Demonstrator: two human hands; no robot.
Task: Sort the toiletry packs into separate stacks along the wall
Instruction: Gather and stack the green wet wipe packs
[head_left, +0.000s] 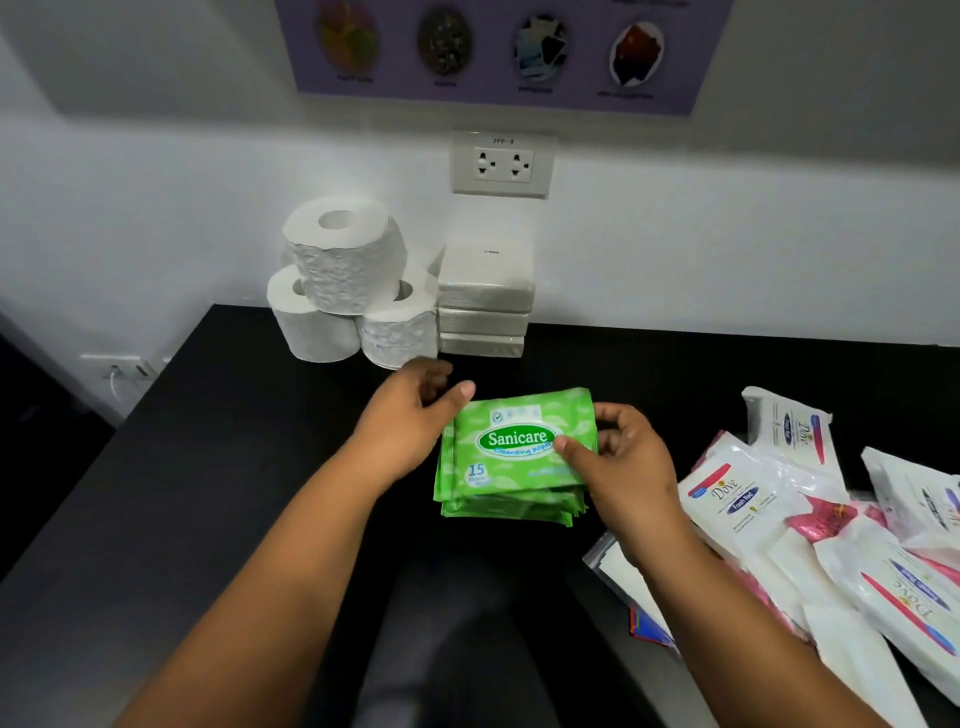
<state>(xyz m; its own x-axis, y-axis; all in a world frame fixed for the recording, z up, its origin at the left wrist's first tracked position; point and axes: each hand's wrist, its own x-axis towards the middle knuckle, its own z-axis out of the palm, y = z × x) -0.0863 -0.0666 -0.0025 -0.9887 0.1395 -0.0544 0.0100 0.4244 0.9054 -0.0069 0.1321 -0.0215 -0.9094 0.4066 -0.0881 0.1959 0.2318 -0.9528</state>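
Head view. Green wipes stack (511, 460), perhaps five packs, edges hard to separate, on black counter (208, 441): left hand (410, 421) and right hand (618, 462) pinch its sides, thumbs on top pack. Label: "Sanicare", "15". Toilet rolls (343, 286): three visible. Tissue packs (485, 301): three. Dove packs (810, 525): several, right of right fingers.

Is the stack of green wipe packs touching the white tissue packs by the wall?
Apart. The head view shows a strip of bare black counter between the green wipe packs, held by both hands, and the white tissue packs stacked against the wall.
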